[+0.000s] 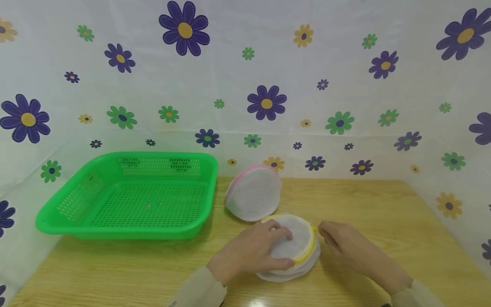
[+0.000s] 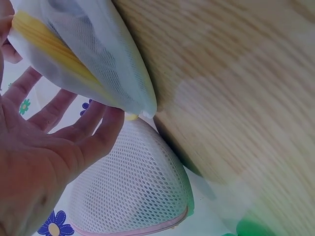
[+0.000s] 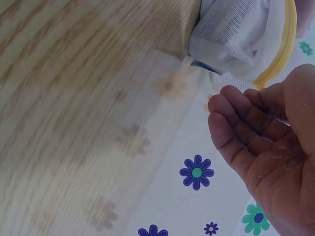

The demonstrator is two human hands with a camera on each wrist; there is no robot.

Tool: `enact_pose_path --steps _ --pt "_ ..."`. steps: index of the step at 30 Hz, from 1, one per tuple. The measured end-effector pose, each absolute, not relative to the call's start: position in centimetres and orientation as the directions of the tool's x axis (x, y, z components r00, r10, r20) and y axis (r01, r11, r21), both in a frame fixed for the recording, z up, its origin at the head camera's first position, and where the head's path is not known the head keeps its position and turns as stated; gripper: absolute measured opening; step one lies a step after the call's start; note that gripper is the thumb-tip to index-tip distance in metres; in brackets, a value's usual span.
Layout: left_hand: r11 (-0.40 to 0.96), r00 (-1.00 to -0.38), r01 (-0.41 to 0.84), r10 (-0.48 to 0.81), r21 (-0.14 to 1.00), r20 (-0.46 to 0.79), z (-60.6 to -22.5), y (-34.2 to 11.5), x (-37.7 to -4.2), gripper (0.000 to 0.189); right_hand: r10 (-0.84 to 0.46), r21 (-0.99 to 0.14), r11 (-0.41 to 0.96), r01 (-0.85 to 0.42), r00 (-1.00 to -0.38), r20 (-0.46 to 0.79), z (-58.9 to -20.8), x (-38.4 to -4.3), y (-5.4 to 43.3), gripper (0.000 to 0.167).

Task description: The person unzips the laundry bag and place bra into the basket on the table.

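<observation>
A white mesh laundry bag with a yellow zipper (image 1: 291, 234) lies on the table. My left hand (image 1: 257, 249) holds it across its left side, thumb at the near edge and fingers over the far part; the left wrist view shows the fingers (image 2: 101, 125) against the rim. At the bag's right edge, my right hand (image 1: 347, 245) pinches the end of the yellow zipper (image 3: 278, 54), the pull itself mostly hidden by the fingertips. Just behind stands a second white mesh bag with pink trim (image 1: 255, 194), touched by neither hand.
A green plastic basket (image 1: 143, 231) with a perforated base stands at the left on the wooden table (image 1: 383, 213). A white sheet with a flower print (image 1: 230, 76) hangs behind the table and along both sides.
</observation>
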State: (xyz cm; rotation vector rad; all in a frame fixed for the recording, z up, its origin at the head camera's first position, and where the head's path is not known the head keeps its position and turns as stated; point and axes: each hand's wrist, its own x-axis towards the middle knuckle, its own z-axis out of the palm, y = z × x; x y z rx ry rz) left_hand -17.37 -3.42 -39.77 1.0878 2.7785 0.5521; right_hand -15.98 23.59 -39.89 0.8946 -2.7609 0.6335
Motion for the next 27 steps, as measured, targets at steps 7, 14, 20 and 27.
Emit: enact_pose_path --steps 7,14,20,27 --pt "0.677 -0.739 0.635 0.672 0.372 0.039 -39.8 -3.5 -17.2 0.048 -0.525 -0.302 0.705 -0.642 -0.758 0.387 -40.2 -15.3 23.5 0.024" --pt "0.676 -0.742 0.633 0.669 0.378 0.047 -39.8 -3.3 -17.1 0.048 -0.532 -0.305 0.686 -0.66 -0.742 0.408 -40.3 -14.9 23.7 0.027" --pt "0.688 -0.75 0.615 0.661 0.385 0.018 -39.6 -3.3 -17.0 0.049 -0.544 -0.304 0.678 -0.67 -0.734 0.406 -40.3 -14.7 23.7 0.028" --pt "0.68 -0.747 0.629 0.662 0.378 0.052 -39.8 -3.1 -17.1 0.046 -0.535 -0.326 0.704 -0.632 -0.772 0.342 -40.0 -14.4 23.8 0.025"
